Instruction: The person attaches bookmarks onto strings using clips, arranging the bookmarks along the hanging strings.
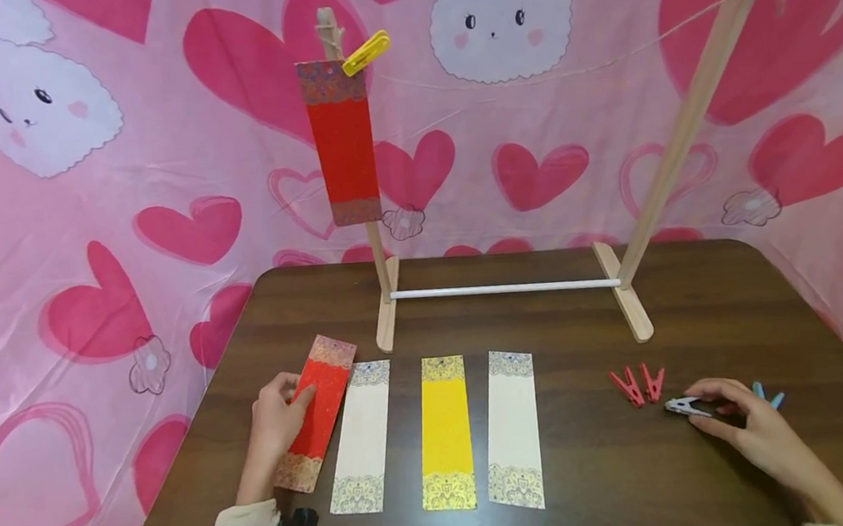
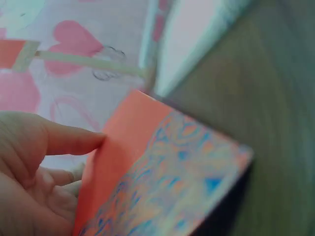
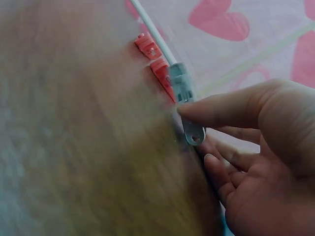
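From the head camera, the left hand (image 1: 277, 413) pinched a red card (image 1: 326, 405) along its left edge, thumb on top. That card slanted over the left part of the brown table (image 1: 576, 483), just left of a row of three more: the first white card (image 1: 361, 435), the yellow card (image 1: 444, 420) and the second white card (image 1: 512, 418). The right hand (image 1: 755, 422) held a pale peg (image 1: 686, 406) between thumb and fingers at the table's right side. Two red pegs (image 1: 653, 382) lay near it on the left, and a blue peg (image 1: 775, 400) showed partly behind the hand. Farther back was a wooden stand (image 1: 680, 123) with a white rod (image 1: 507, 289) low down and a sagging string (image 1: 541, 79) above. A yellow peg (image 1: 367, 52) was clipped to the hanging card (image 1: 347, 148) by the left post.

In the left wrist view, the thumb pressed on the red face with fingers behind, the patterned end jutting away.

In the right wrist view, the thumb lay on the pale peg, other fingers curled below; much of the tabletop was blurred.
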`<action>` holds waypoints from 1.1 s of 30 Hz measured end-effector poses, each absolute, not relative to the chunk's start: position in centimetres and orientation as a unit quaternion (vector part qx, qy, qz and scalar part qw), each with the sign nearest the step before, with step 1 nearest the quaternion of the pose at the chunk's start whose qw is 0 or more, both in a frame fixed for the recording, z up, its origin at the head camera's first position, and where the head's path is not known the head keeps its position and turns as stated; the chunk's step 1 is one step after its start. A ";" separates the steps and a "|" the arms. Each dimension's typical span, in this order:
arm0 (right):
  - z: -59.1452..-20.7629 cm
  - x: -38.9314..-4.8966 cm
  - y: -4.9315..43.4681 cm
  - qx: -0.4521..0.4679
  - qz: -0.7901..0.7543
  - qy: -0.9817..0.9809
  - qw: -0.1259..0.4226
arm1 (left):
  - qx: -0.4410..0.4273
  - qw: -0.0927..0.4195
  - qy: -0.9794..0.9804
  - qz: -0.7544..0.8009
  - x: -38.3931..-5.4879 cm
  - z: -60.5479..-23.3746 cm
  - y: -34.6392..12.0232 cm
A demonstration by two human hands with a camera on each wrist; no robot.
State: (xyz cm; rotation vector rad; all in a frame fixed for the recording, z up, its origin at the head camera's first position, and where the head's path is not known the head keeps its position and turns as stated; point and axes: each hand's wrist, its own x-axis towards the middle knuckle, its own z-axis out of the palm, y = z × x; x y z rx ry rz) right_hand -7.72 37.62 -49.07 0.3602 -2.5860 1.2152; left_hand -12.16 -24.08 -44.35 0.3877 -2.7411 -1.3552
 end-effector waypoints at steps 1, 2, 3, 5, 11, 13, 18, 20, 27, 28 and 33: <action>-49.1 -7.6 37.5 0.112 0.419 -0.892 0.129 | 0.127 0.020 -0.871 -0.475 -12.2 -44.3 -24.1; -49.2 -7.6 37.4 0.101 0.417 -0.894 0.126 | 0.130 0.008 -0.850 -0.511 -12.3 -44.2 -24.2; -49.2 -7.5 37.4 0.092 0.416 -0.896 0.123 | 0.134 -0.005 -0.828 -0.545 -12.3 -44.2 -24.2; -49.2 -7.5 37.3 0.081 0.416 -0.898 0.116 | 0.142 -0.025 -0.787 -0.600 -12.3 -44.1 -24.3; -49.2 -7.4 37.1 0.058 0.438 -0.893 0.087 | 0.150 -0.039 -0.756 -0.636 -12.1 -44.2 -24.5; -49.2 -7.3 37.3 0.048 0.454 -0.887 0.069 | 0.148 -0.043 -0.756 -0.636 -12.2 -44.2 -24.4; -49.1 -7.2 38.2 0.028 0.489 -0.871 0.042 | 0.127 -0.050 -0.733 -0.667 -12.4 -43.8 -23.8; -49.1 -7.3 38.4 0.030 0.496 -0.867 0.045 | 0.116 -0.051 -0.718 -0.684 -12.2 -43.6 -23.4; -48.3 -7.9 38.5 0.074 0.489 -0.867 0.054 | 0.088 -0.025 -0.716 -0.692 -11.8 -43.4 -21.8; -48.0 -8.0 38.6 0.076 0.482 -0.871 0.057 | 0.083 -0.021 -0.717 -0.691 -11.8 -43.4 -21.6; -46.4 -8.1 39.0 0.045 0.466 -0.882 0.053 | 0.067 -0.012 -0.713 -0.698 -11.8 -43.1 -20.6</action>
